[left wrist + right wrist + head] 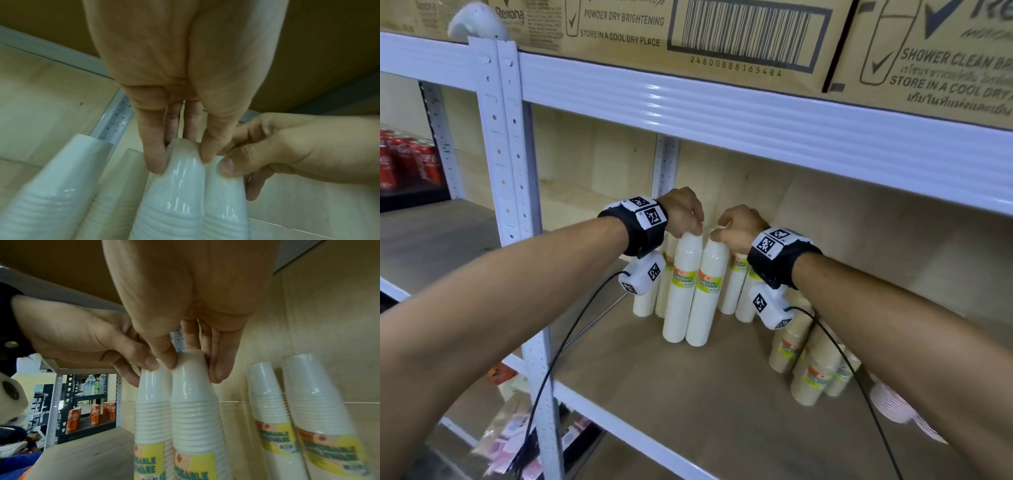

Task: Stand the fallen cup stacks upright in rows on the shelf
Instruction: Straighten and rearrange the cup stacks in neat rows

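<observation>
Two tall sleeves of white plastic disposable cups stand upright side by side, touching, on the pale wooden shelf board (pixel 722 394), and I have one hand on the top of each. My left hand (pixel 683 210) pinches the top of the left white cup stack (pixel 681 291), its fingers (pixel 155 155) curled down around the topmost cup with the thumb on the near side. My right hand (pixel 739 226) pinches the top of the right white cup stack (pixel 705 294); the right wrist view shows its fingers (pixel 220 363) closed around that top cup, and the two thumbs nearly meet between the stacks. Both stacks carry a yellow and orange label reading DISPOSABLE.

More upright white cup stacks (pixel 736 284) stand behind the pair, near the back wall. To the right, a cluster of tan paper cup stacks (pixel 815 373) leans on the same shelf. Brown cardboard cartons (pixel 722 34) sit on the shelf above, and red soda cans (pixel 404 157) fill the next bay on the left.
</observation>
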The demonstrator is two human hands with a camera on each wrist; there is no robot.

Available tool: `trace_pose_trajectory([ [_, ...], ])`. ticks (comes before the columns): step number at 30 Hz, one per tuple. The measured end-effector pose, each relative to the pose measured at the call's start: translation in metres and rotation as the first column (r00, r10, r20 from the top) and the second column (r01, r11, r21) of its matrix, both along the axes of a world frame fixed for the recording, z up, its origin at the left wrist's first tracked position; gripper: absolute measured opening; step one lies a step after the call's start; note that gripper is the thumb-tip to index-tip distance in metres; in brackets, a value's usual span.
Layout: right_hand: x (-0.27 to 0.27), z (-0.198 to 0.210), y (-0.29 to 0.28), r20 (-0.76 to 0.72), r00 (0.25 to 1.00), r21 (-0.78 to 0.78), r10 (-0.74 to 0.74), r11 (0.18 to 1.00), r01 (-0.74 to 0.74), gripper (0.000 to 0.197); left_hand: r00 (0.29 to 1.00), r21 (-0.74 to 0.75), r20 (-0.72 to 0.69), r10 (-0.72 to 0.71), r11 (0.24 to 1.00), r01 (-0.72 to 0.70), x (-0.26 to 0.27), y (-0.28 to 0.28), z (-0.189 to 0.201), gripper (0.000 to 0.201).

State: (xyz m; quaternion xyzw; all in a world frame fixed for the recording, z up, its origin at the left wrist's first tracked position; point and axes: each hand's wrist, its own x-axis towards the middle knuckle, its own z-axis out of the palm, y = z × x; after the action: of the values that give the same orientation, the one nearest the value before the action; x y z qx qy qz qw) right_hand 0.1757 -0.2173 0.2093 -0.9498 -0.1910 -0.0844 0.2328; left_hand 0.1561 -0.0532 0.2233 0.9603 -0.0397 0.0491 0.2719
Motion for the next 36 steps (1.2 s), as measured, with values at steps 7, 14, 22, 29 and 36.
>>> trace_pose_trajectory([
  [7, 0.009, 0.002, -0.035, 0.009, 0.997, 0.003, -0.071, 0.997, 0.071, 0.039, 0.996, 0.021, 0.063, -0.068, 0.998, 0.067, 0.021, -0.032, -0.002, 0.034],
  [14, 0.020, -0.001, -0.063, 0.006, 0.984, -0.002, -0.178, 0.984, 0.178, 0.037, 0.980, 0.085, 0.135, -0.148, 0.987, 0.137, 0.048, -0.057, -0.006, 0.036],
  [22, 0.034, -0.004, -0.076, 0.013, 0.977, -0.004, -0.214, 0.977, 0.214, 0.035, 0.971, 0.055, 0.161, -0.176, 0.984, 0.169, 0.071, -0.073, -0.013, 0.036],
  [29, 0.044, -0.012, -0.082, 0.006, 0.974, -0.003, -0.226, 0.974, 0.226, 0.037, 0.970, 0.076, 0.160, -0.183, 0.982, 0.173, 0.083, -0.077, -0.022, 0.037],
  [36, 0.052, -0.014, -0.080, -0.015, 0.978, -0.004, -0.209, 0.978, 0.209, 0.036, 0.972, 0.051, 0.147, -0.181, 0.983, 0.175, 0.091, -0.078, -0.027, 0.038],
])
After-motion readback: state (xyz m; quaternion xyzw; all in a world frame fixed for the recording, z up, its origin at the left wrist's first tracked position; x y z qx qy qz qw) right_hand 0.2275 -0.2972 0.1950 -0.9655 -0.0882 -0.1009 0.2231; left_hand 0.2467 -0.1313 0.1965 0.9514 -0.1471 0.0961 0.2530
